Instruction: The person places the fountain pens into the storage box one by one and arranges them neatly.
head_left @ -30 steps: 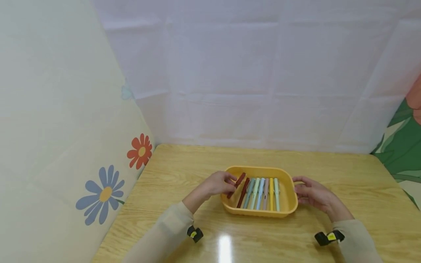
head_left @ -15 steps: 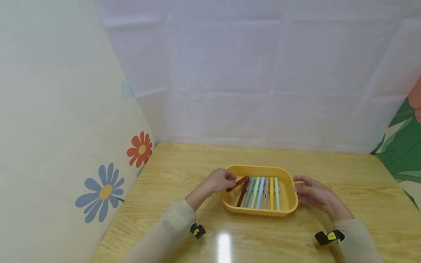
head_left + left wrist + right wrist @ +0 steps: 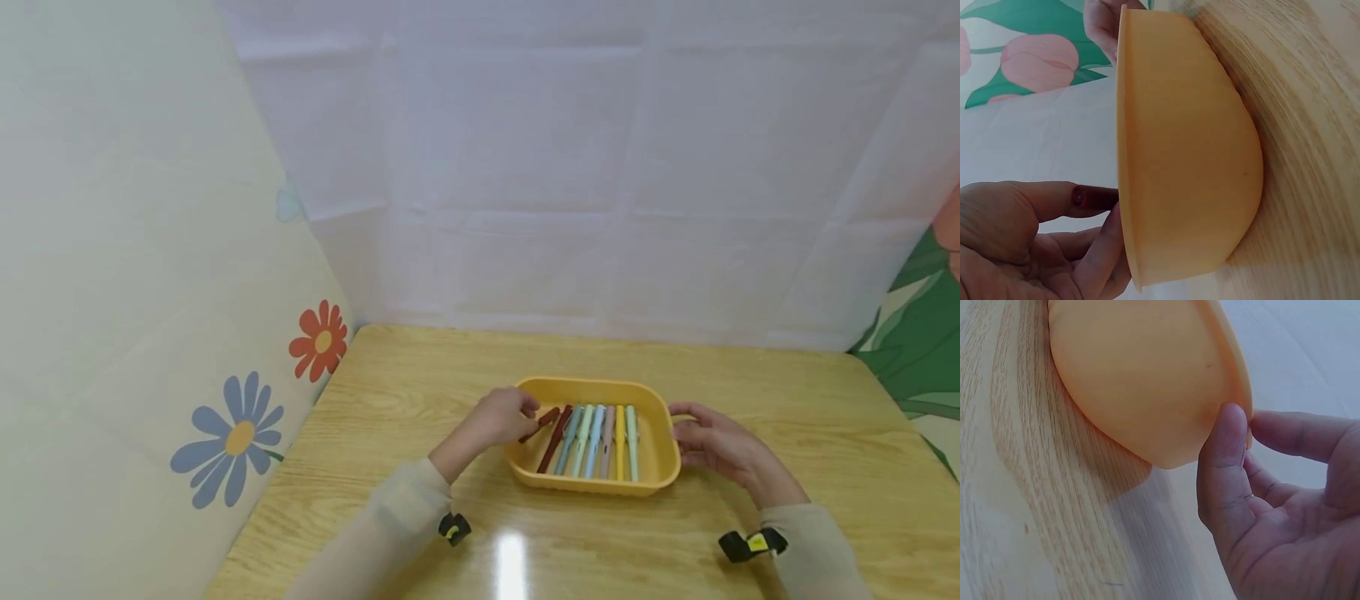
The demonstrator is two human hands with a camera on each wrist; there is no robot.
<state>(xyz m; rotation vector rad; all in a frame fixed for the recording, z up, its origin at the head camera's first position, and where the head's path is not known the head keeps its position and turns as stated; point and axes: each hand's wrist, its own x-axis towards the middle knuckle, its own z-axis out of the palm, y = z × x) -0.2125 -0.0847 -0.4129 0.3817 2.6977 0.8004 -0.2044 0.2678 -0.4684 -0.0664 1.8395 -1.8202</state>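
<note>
A yellow plastic basket (image 3: 663,454) stands on the table. My left hand (image 3: 504,417) is over its left rim, pinching a dark red pen (image 3: 542,425) between thumb and fingers. That pen lies slanted, and its end (image 3: 1094,197) shows by the rim in the left wrist view. Beside it in the basket lies a row of pens: another dark red pen (image 3: 555,442), then teal, mint, light blue, mauve, a yellow pen (image 3: 619,442) and a pale green pen (image 3: 632,442). My right hand (image 3: 723,450) pinches the basket's right rim, its thumb (image 3: 1225,437) against the outer wall.
The wooden table (image 3: 420,367) reaches back to a white cloth backdrop (image 3: 510,183). On the left stands a wall panel with printed flowers (image 3: 240,442). A black wrist camera (image 3: 752,543) sits on each cuff.
The dark red pen in my left hand has tipped from steep to flatter, crossed toward the row, then drawn slightly back left and lower. My right hand stays at the basket rim.
</note>
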